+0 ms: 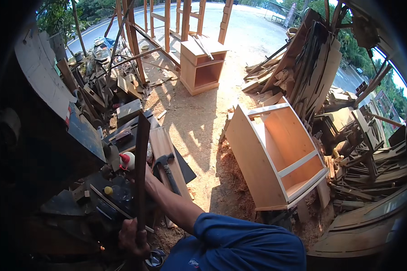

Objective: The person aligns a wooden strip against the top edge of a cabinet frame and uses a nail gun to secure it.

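Note:
My left hand (133,238), low at the left, is closed around the lower end of a long dark wooden strip (141,167), which stands nearly upright before me. My right arm, in a blue sleeve, stretches across to the left behind the strip. At its end my right hand (130,175), mostly hidden by the strip, closes on a white glue bottle with a red cap (129,161); its fingers show only in part. Just right of the strip a claw hammer (167,170) lies on a pale board (161,143).
A clear bottle with a yellow cap (108,190) lies among dark clutter at the left. An open wooden cabinet (253,158) leans at right; a smaller cabinet (192,81) stands farther off. Scrap boards (319,67) pile up on the right. Sawdust covers the ground (199,122).

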The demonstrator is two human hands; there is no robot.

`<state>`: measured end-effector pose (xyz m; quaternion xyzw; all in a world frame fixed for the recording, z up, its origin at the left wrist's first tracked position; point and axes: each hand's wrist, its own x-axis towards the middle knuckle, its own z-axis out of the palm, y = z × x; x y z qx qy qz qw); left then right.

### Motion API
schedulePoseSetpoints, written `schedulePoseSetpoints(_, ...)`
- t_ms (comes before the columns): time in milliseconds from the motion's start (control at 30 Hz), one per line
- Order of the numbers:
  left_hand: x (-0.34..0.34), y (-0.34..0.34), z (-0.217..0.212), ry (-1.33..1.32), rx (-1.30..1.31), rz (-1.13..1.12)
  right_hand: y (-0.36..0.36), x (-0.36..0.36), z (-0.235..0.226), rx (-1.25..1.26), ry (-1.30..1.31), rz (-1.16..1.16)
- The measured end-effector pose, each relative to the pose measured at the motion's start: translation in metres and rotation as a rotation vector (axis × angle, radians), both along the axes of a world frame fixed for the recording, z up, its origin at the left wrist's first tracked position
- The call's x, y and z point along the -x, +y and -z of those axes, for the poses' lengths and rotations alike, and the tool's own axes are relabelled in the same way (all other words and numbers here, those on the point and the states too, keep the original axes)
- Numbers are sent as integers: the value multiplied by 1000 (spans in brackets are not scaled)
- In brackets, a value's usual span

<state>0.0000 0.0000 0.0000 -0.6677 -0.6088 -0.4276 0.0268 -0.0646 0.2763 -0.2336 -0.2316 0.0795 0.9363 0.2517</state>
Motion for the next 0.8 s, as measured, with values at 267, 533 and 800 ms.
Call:
schedulePoseSetpoints(267,-44,57,-12,-204,61,231,-75,-162,-73,-391,-275,-22)
schedulePoseSetpoints(533,-247,208,0,-221,223,607,-162,-469,-100,-795,-1091,615)
schedulePoseSetpoints(800,-493,289,87,181,268,857,-273,-627,-60,-531,-1567,985)
